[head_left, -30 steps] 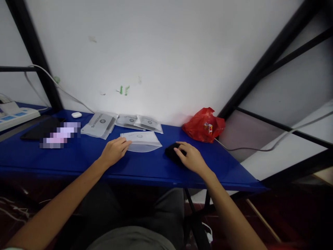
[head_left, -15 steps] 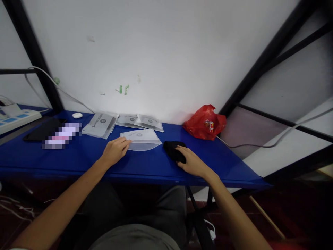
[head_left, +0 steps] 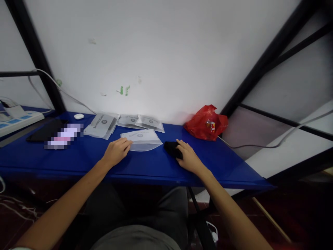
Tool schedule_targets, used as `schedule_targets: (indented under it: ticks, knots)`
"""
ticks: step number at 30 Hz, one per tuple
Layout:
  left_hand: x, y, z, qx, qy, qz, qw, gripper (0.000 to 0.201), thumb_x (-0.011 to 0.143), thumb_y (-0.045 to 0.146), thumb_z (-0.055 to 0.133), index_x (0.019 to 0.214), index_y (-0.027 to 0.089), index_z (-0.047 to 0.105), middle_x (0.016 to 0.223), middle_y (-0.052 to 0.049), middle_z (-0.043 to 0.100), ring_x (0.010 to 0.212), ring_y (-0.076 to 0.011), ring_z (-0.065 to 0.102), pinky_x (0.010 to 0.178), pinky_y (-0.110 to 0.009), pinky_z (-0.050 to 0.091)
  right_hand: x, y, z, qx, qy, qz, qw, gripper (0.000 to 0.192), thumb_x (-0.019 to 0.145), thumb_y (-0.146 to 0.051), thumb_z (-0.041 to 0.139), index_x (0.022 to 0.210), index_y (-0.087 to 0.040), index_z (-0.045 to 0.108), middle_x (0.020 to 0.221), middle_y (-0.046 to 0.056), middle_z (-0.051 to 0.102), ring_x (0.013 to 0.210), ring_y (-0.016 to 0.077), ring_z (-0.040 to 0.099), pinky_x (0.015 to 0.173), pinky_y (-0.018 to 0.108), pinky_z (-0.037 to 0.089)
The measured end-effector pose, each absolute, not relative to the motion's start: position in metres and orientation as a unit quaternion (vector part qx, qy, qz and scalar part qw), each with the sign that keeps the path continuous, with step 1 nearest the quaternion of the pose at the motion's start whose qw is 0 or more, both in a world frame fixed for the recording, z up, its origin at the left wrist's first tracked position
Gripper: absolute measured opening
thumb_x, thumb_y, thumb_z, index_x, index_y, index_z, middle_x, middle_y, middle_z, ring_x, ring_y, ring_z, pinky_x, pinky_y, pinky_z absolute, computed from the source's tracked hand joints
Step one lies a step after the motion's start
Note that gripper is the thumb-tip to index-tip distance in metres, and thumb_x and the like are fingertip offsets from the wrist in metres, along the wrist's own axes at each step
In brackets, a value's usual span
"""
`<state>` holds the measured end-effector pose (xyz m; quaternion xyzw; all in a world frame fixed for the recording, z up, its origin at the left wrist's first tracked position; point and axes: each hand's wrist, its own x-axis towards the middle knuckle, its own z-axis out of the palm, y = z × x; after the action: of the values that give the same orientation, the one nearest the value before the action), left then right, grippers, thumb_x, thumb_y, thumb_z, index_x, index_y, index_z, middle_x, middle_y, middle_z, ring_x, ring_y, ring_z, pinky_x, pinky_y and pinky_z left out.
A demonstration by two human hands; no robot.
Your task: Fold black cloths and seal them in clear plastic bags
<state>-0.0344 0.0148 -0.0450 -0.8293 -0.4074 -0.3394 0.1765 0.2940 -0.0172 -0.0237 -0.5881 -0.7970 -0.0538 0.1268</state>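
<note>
My left hand [head_left: 116, 151] rests on the blue table [head_left: 78, 159] with its fingertips on the left edge of a clear plastic pouch [head_left: 143, 140] lying flat. My right hand [head_left: 187, 157] lies over a small black folded cloth [head_left: 170, 148] just right of the pouch, fingers pressing on it. Whether the fingers grip the cloth or only press it down is unclear.
More printed pouches [head_left: 102, 125] lie by the white wall, with another pair [head_left: 140, 122] beside them. A red plastic bag [head_left: 206, 123] sits at the back right. A white earbud case [head_left: 78, 116], a dark tablet [head_left: 45, 130] and a power strip [head_left: 18, 118] are at the left. Black frame bars stand on both sides.
My right hand has slid a little left and forward over the black cloth, covering more of it. My left hand has stayed on the pouch's edge.
</note>
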Motion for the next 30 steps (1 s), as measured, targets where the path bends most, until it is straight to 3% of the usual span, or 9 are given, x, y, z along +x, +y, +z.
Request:
schedule_targets:
  ticks: [5,12,17,23,30]
  knots:
    - [-0.034,0.014,-0.044,-0.827,-0.408,-0.343,0.181,0.021,0.09,0.019,0.045,0.092,0.019,0.066,0.079,-0.002,0.067,0.076,-0.0143,0.062,0.064,-0.024,0.045,0.294,-0.011,-0.026,-0.599,-0.789,-0.012,0.133,0.063,0.068,-0.005,0.053,0.131,-0.006,0.041,0.13,0.02,0.051,0.122,0.0261,0.048,0.101,0.039,0.039]
    - [-0.032,0.013,-0.04,-0.812,-0.416,-0.344,0.223,0.025,0.093,0.024,0.043,0.085,0.018,0.066,0.073,-0.002,0.065,0.07,-0.0143,0.06,0.064,-0.025,0.043,0.282,-0.011,-0.02,-0.621,-0.78,-0.05,0.059,0.065,0.067,0.005,0.043,0.131,-0.01,0.042,0.128,0.019,0.053,0.112,0.0272,0.056,0.088,0.036,0.046]
    - [-0.033,0.014,-0.043,-0.811,-0.422,-0.334,0.232,0.024,0.093,0.024,0.043,0.087,0.019,0.065,0.069,-0.001,0.062,0.068,-0.0143,0.059,0.06,-0.025,0.041,0.285,-0.01,-0.014,-0.603,-0.795,-0.051,0.048,0.063,0.066,0.006,0.043,0.126,-0.012,0.048,0.122,0.016,0.059,0.108,0.0252,0.059,0.09,0.035,0.046]
    - [-0.033,0.014,-0.043,-0.809,-0.433,-0.335,0.215,0.023,0.093,0.023,0.043,0.087,0.019,0.065,0.069,-0.001,0.062,0.065,-0.0136,0.058,0.057,-0.024,0.039,0.286,-0.02,0.011,-0.552,-0.828,-0.025,0.097,0.067,0.059,0.006,0.047,0.121,-0.019,0.056,0.119,0.008,0.063,0.109,0.0245,0.06,0.094,0.037,0.046]
    - [-0.032,0.013,-0.043,-0.81,-0.458,-0.301,0.212,0.023,0.092,0.022,0.043,0.084,0.018,0.064,0.07,-0.003,0.062,0.069,-0.0151,0.059,0.057,-0.024,0.04,0.251,-0.039,0.016,-0.445,-0.852,-0.105,0.255,0.071,0.065,0.004,0.045,0.133,-0.018,0.045,0.134,0.011,0.052,0.125,0.0234,0.047,0.103,0.042,0.042]
